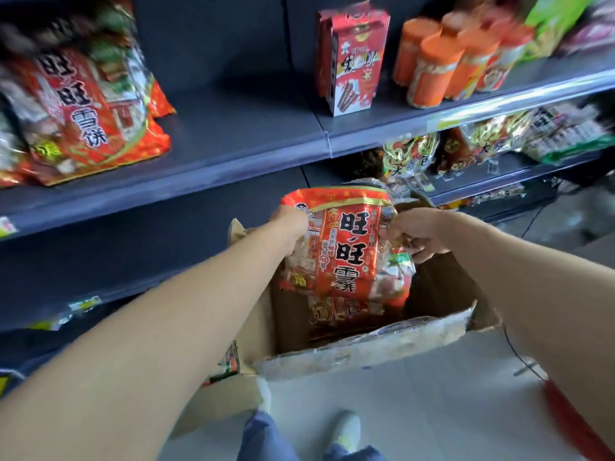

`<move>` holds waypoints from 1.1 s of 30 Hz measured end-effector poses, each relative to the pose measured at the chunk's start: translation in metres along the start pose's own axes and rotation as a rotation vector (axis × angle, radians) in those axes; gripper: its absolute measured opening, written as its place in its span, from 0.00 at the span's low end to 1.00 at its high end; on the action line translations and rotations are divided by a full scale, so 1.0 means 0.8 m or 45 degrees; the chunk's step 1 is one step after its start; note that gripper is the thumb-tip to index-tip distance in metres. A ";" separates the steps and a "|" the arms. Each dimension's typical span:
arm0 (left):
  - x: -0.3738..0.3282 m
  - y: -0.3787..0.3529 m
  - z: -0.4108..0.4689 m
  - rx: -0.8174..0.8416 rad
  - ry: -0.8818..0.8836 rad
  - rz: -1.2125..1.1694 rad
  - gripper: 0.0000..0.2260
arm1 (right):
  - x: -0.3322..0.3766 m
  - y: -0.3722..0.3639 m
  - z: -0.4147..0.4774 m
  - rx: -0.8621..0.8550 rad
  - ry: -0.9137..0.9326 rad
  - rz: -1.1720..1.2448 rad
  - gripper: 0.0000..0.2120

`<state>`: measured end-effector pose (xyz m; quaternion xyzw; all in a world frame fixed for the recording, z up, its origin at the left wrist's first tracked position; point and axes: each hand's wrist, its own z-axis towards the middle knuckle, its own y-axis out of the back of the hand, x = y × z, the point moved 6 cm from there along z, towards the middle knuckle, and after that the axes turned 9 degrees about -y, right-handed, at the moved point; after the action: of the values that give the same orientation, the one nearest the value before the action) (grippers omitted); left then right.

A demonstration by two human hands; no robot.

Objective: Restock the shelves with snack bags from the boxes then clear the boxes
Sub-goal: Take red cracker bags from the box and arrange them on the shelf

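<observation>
Plainly, the dark metal shelving (233,141) filled most of the view. A bare stretch of its upper shelf lay between a leaning stack of red rice-cracker bags (83,111) on the left and a red-and-white carton (352,61) and orange canisters (432,71) on the right. Below it, on the floor (416,394), stood an open cardboard box (366,347), its near flap torn and ragged.

A red rice-cracker bag (346,254), printed like the shelved stack, hung upright over the box mouth with its lower end down between the box walls. The left hand (289,224) gripped its upper left edge and the right hand (419,234) its upper right edge. The right fingers (422,251) were curled and pinching the film. The left fingers seemed curled round the rim, though the bag hid most of them.

The hold was on thin film at the top only, so the bag could slip or its seam could split under its own weight. Its lower end might also catch on the ragged flap and jerk loose. Set down carelessly, it could tip the leaning stack, and a hard squeeze would likely crush the crackers.
</observation>
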<state>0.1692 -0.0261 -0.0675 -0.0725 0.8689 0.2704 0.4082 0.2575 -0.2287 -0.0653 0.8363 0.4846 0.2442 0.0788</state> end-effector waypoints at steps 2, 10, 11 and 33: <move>-0.025 0.023 -0.012 -0.139 -0.039 -0.114 0.19 | 0.024 0.018 -0.027 -0.084 0.084 0.046 0.10; -0.100 0.128 -0.050 -0.442 -0.301 -0.273 0.06 | 0.118 0.031 -0.108 -0.250 0.378 0.186 0.18; -0.102 0.140 -0.054 -0.491 -0.319 -0.265 0.03 | 0.129 0.028 -0.114 -0.275 0.418 0.215 0.18; -0.127 0.331 0.142 -0.386 -0.386 -0.413 0.22 | 0.435 -0.033 -0.040 -0.678 0.781 0.322 0.37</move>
<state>0.2196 0.2478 0.0583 -0.2297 0.7244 0.3364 0.5561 0.3645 0.0769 0.0680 0.7283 0.2991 0.6060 0.1136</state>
